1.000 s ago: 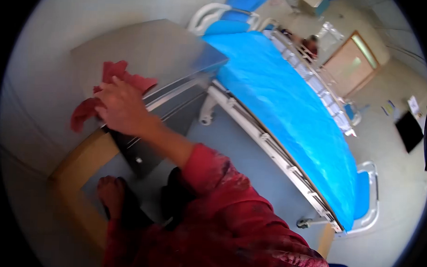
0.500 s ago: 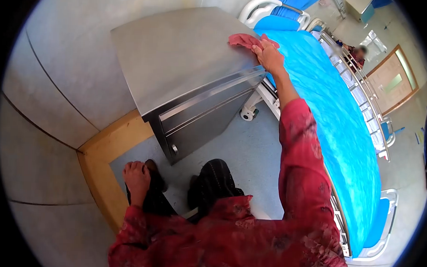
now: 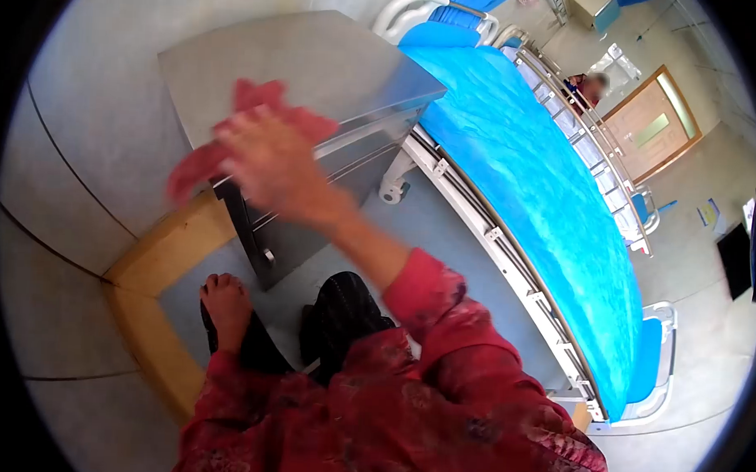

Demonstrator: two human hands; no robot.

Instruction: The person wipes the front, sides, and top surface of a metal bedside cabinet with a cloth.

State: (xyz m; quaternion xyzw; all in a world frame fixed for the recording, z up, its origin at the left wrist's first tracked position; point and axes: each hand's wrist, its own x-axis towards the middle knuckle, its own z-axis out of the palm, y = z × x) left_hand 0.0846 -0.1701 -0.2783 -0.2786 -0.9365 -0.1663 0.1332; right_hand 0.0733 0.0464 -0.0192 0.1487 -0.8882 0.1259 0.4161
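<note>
My right hand (image 3: 276,166) presses a red cloth (image 3: 307,124) at the near left corner of a grey metal cabinet's top (image 3: 318,55). Part of the cloth sticks out past the fingers, and one end hangs over the cabinet's left edge. The hand is somewhat blurred, with its fingers over the cloth. My left hand (image 3: 226,304) rests on my knee, lower left, in front of the cabinet, its fingers lying flat and holding nothing.
A bed with a blue cover (image 3: 521,183) and white side frame stands right of the cabinet. Behind it are another railed bed (image 3: 577,135), a person (image 3: 585,89) and a wooden door (image 3: 652,125). The wall (image 3: 81,142) is at the left.
Since half a second ago, my right hand has moved with the cloth from the cabinet's far right corner to its near left corner. My left hand has stayed on my knee.
</note>
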